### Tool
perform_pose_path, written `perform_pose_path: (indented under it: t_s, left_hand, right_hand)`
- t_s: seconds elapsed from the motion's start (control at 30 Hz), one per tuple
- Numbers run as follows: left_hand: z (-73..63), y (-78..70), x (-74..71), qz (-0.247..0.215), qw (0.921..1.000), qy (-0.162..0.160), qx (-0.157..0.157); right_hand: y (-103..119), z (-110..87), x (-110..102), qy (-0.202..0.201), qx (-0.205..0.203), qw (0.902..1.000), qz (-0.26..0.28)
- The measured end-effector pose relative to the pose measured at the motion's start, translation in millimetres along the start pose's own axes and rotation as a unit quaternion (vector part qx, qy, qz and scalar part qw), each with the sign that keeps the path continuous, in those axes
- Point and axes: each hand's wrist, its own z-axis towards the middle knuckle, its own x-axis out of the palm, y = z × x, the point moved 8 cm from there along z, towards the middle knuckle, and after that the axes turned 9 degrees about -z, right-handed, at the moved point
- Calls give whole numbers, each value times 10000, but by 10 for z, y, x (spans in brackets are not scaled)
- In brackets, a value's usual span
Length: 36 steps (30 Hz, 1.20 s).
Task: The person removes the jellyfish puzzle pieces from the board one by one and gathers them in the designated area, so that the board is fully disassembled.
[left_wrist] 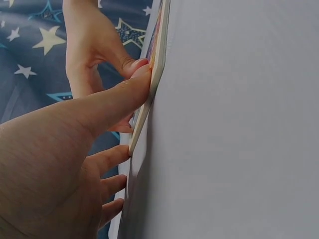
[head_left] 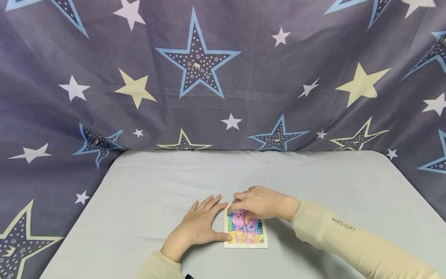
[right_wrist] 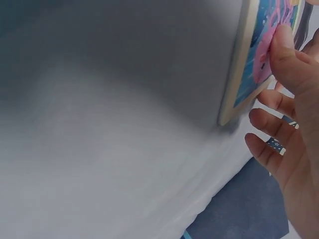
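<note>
A small picture puzzle (head_left: 246,245) with a pale frame and a pink octopus-like figure on blue and yellow lies flat before me. My left hand (head_left: 200,226) is spread along its left side, thumb on the lower left border and index fingertip by the upper left corner. Over its upper part is my right hand (head_left: 259,203), thumb pressing on the pink figure and index finger reaching to the upper left corner. In the right wrist view, its other fingers (right_wrist: 271,122) hang loosely bent beyond the frame (right_wrist: 234,84). Part of the picture is hidden under the right hand.
The puzzle lies on a table with a light grey cloth (head_left: 156,186). Behind and beside the table hangs a dark curtain (head_left: 244,89) printed with stars. A small black object (head_left: 189,276) shows at the bottom edge near the left sleeve (head_left: 160,267).
</note>
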Motion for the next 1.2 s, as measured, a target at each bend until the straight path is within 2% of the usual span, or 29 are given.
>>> perform_pose_path:
  t_s: [0.3,0.47,0.6,0.73,0.87,1.0,1.1,1.2]
  left_hand:
    - [6,-1,6,-16,10000,-42,15]
    - [14,-12,3,-55,10000,-40,31]
    - [15,-12,1,-112,9999,-24,20]
    - [-5,-4,10,-135,9999,-34,-16]
    - [-26,-1,15,-228,9997,-31,-19]
    - [-35,4,19,-238,9997,-21,0]
    - [-31,6,13,-221,9997,-43,-1]
    - [-25,-5,0,-200,9998,-82,39]
  right_hand:
    - [-13,-72,-3,-538,-30,9983,220]
    - [10,-128,-19,-692,37,9971,305]
    - [35,-153,-30,-845,198,9951,473]
    - [55,-169,-20,-930,547,9909,803]
    - [28,-187,13,-964,1158,9786,1400]
    - [-18,-182,67,-931,1862,9570,2019]
    - [-41,-162,95,-949,2242,9427,2282]
    - [-58,-143,109,-1001,2493,9339,2361]
